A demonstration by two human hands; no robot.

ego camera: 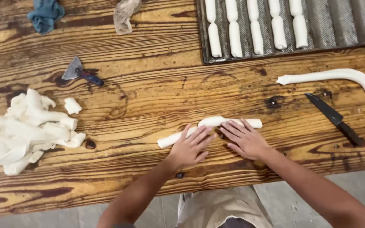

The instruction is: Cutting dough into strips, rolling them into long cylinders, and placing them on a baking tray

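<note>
1. The wooden table (148,97) fills nearly my whole view, with everything lying on its grain.
2. At the far right stands the grooved baking tray (343,25). Five rows of shaped dough sticks (256,29) fill its left channels, and the right channels are bare.
3. At my left lies the heap of dough strips (26,131), loosely piled, with a small cut-off lump (72,105) just beside it.
4. A long dough rope (334,77), curved at one end, rests to the right below the tray, well apart from my hands.
5. The dough roll (210,126) I am working lies across the middle of the table, straight in front of me. It looks soft, light and easily stretched or flattened, probably a little tacky. I judge it is best handled with flat palms near the centre, working out toward the ends, not by pinching.
6. My left hand (189,145) lies flat with its fingers spread over the roll's left part.
7. My right hand (246,139) is likewise flat and spread, with its fingertips touching the roll's right part. Neither hand grips anything.
8. The black knife (335,119) lies to my right, and the scraper (81,72) sits further back on the left.
9. A blue cloth (45,13) and a beige rag (125,14) lie at the far edge.
</note>
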